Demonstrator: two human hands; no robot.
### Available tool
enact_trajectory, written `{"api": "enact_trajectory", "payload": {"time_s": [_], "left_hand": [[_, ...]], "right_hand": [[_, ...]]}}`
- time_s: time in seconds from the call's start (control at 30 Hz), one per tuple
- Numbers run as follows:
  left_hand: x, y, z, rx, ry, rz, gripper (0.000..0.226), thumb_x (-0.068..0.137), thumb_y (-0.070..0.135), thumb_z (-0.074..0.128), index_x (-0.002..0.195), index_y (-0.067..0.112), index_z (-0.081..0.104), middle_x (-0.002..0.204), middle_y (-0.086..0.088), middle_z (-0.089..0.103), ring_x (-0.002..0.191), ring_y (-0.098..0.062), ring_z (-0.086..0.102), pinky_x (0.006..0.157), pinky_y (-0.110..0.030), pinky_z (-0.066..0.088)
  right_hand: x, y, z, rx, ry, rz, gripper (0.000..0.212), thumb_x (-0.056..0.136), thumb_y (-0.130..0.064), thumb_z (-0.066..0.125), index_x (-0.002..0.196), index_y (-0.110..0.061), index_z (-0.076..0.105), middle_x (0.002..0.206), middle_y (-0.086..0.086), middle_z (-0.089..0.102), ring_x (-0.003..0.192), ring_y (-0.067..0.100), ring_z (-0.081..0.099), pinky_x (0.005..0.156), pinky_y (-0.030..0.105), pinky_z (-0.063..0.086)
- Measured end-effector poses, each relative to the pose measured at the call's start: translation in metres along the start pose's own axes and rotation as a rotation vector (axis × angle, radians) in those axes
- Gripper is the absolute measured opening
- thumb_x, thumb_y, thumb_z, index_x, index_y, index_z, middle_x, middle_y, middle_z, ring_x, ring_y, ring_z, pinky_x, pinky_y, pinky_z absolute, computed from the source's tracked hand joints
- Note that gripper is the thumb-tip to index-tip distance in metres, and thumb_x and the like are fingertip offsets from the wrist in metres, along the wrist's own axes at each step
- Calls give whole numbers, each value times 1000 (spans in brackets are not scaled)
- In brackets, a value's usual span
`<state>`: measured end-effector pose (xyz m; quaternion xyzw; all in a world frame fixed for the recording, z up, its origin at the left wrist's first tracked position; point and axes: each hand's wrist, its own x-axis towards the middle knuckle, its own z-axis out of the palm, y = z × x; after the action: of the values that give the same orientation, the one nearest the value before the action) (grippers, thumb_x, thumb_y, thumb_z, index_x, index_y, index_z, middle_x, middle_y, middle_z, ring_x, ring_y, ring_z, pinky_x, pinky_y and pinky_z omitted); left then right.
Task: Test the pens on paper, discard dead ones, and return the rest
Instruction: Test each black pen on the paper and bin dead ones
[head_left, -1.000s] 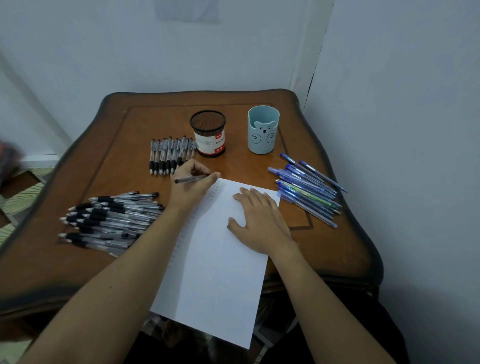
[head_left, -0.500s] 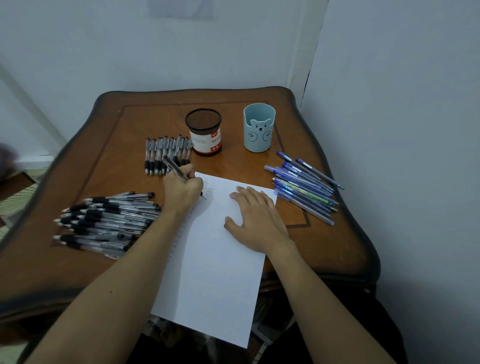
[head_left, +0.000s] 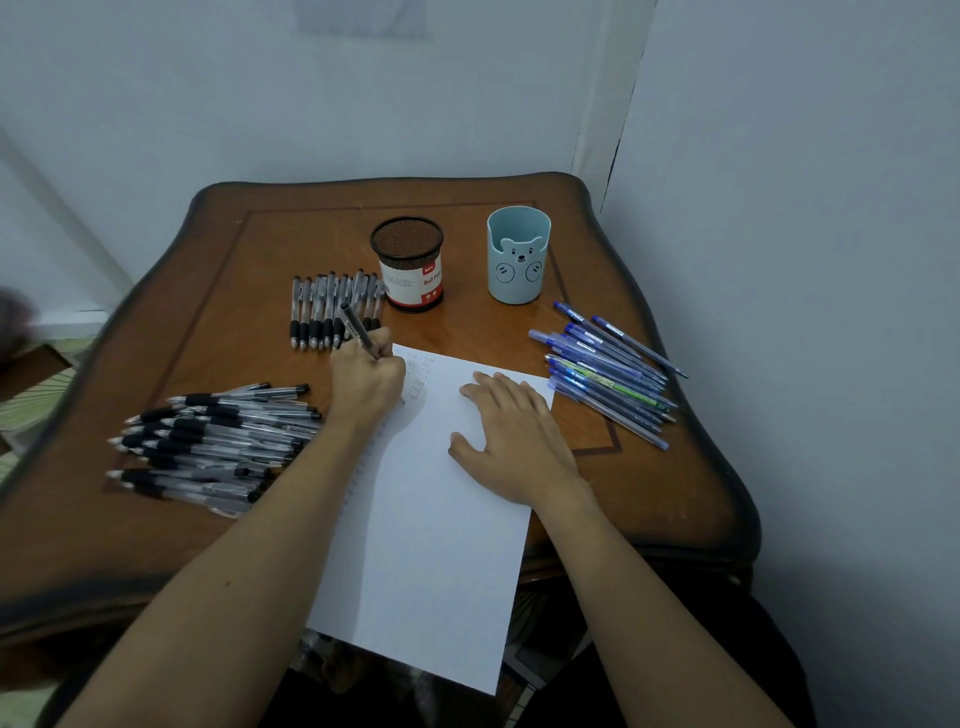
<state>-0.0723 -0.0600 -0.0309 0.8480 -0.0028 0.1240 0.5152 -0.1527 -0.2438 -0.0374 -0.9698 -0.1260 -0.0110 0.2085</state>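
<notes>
A white sheet of paper (head_left: 431, 545) lies on the wooden table and hangs over its front edge. My left hand (head_left: 366, 382) grips a black pen (head_left: 358, 328) in a writing hold, its tip down on the sheet's upper left corner beside small rows of marks. My right hand (head_left: 511, 434) lies flat on the paper with straight fingers. A pile of black-grip pens (head_left: 208, 441) is at the left. A neat row of black pens (head_left: 332, 309) lies behind my left hand. Blue pens (head_left: 608, 371) are heaped at the right.
A black mesh pen cup (head_left: 408, 265) with a red and white label and a pale blue bear cup (head_left: 517, 262) stand at the back of the brown table (head_left: 156, 322). White walls close in behind and on the right.
My left hand turned the pen from lying crosswise in its fingers to a writing hold and brought the tip down onto the paper. My right hand stayed flat on the sheet.
</notes>
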Motion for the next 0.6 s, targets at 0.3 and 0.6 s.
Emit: {"api": "enact_trajectory", "payload": {"time_s": [0.3,0.6], "left_hand": [[2,-3,1,8,2,7,33,67,-16,45,57,12,29,56,-1,22,54,-12,21,52,-27,18],[4,-9,1,-6,-33,57,40,66,-14,44,54,19,25,48,11,21,52,-10,21,53,-32,21]], "right_hand": [[0,0,-1,5,-5,-4,61,98,-51,45,152,-24,34,163,-3,25,152,14,14,123,36,2],[0,0,0,5,11,-4,61,97,-51,45,151,-24,36,163,-3,27,151,13,15,123,36,3]]}}
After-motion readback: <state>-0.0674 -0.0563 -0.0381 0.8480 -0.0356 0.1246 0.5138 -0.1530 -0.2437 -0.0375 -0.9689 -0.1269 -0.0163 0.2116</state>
